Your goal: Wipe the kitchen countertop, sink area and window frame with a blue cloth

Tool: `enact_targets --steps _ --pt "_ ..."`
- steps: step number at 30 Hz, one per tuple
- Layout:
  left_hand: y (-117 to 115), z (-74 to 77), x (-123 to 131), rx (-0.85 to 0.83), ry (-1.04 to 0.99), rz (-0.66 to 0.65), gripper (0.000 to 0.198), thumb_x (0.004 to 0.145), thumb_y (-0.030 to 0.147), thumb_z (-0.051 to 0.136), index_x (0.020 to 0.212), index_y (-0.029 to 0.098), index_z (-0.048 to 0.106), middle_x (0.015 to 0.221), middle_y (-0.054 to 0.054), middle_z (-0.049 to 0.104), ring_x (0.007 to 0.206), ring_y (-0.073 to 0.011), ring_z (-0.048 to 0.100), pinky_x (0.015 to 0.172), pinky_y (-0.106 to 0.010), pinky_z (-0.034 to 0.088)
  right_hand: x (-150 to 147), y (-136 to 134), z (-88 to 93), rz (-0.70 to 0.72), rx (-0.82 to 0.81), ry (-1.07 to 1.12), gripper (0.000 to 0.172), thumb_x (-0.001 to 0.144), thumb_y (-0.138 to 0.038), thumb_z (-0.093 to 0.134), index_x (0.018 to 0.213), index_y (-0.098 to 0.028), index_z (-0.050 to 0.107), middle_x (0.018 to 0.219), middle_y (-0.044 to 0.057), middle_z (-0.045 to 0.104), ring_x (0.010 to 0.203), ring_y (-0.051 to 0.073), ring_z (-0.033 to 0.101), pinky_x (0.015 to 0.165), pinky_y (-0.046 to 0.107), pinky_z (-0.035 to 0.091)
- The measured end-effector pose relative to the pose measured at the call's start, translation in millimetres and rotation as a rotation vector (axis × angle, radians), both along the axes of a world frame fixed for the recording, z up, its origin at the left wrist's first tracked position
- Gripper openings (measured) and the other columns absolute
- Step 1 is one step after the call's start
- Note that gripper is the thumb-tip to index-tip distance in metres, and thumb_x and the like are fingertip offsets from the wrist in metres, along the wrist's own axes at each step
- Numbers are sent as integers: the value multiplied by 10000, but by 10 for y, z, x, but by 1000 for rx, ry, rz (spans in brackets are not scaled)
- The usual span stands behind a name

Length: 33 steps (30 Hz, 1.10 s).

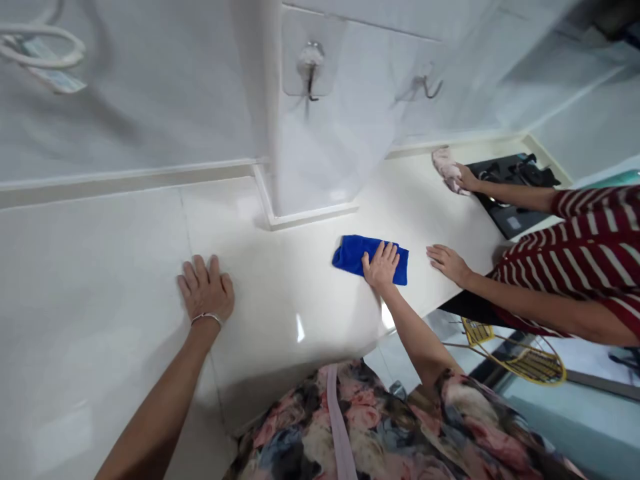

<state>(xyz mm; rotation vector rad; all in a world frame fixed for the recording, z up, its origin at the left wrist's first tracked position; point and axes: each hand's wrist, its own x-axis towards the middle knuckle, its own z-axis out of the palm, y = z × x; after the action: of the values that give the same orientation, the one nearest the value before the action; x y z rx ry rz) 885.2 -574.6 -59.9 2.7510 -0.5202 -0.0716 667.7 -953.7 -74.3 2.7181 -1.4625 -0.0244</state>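
Fingers spread, my left hand (207, 293) lies flat on the white countertop (280, 313), with a thin bracelet at its wrist. No object is under it that I can see. My right hand (383, 265) rests palm down on a folded blue cloth (353, 253), its thumb out to the side and its fingers stretched over the fabric. The cloth lies flat on the counter, in front of the jutting wall corner.
At the right a person in a striped top (575, 260) presses a pinkish cloth (445, 167) beside a black gas stove (510, 187); their other hand (447, 265) touches the counter. Wall hooks (311, 67) hang above. A yellow wire rack (530, 363) stands below.
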Motion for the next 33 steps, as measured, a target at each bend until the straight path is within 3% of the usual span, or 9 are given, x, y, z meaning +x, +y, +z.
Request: enact_targets --steps 3,6,11,14,16,20,25,29,33 --pt "25 -25 -4 -13 -2 -5 669 1062 379 259 1649 80 373 1783 -206 192 1668 -395 40 1338 -652 78 684 31 55 -83 27 -13 810 1048 -448 335 1632 110 292 1684 372 284 1599 488 235 1262 700 225" --pt "37 -47 4 -15 24 -1 674 1055 382 267 1653 87 369 1790 -194 175 1668 -395 39 1337 -663 77 1224 313 75 -77 40 -35 793 1032 -390 361 1625 131 289 1675 393 275 1595 503 239 1246 740 214" --pt "48 -78 11 -38 39 -2 671 1059 388 287 1653 86 369 1791 -189 176 1670 -390 29 1344 -653 60 1701 1317 53 208 75 -77 826 1005 -394 425 1624 134 286 1685 391 249 1604 521 194 1237 782 153" --pt "55 -78 9 -53 34 3 659 1060 377 302 1651 99 381 1786 -185 201 1671 -387 38 1345 -648 59 1790 1888 92 411 129 -76 854 1007 -428 465 1627 130 284 1693 387 231 1607 528 166 1264 745 105" --pt "61 -68 12 -59 42 0 649 1053 352 315 1650 108 388 1784 -181 213 1672 -382 45 1346 -645 65 1787 2101 151 561 180 -69 865 1019 -452 477 1642 110 266 1710 371 206 1617 512 144 1285 707 75" --pt "65 -46 30 -65 58 4 631 1052 326 304 1642 130 412 1783 -168 225 1674 -362 64 1348 -635 81 1589 2151 276 831 272 -51 847 1050 -478 469 1673 50 244 1751 308 156 1643 455 86 1320 627 37" --pt "49 -49 60 -66 65 10 643 1052 343 296 1650 126 394 1786 -165 218 1672 -366 70 1348 -639 71 884 2138 308 1012 312 -45 838 1047 -499 494 1680 5 277 1765 269 155 1651 429 71 1335 593 19" --pt "43 -69 68 -70 66 4 656 1060 379 276 1657 131 381 1793 -153 199 1675 -350 51 1360 -601 41 92 2151 240 1018 324 -72 835 1037 -512 512 1675 -13 307 1767 255 169 1655 411 61 1335 600 50" --pt "32 -63 58 -46 83 4 675 1066 405 241 1669 122 350 1802 -147 164 1675 -352 31 1362 -588 22 -666 1883 186 928 290 -58 792 1030 -512 495 1678 -81 347 1773 196 210 1659 375 99 1333 613 79"
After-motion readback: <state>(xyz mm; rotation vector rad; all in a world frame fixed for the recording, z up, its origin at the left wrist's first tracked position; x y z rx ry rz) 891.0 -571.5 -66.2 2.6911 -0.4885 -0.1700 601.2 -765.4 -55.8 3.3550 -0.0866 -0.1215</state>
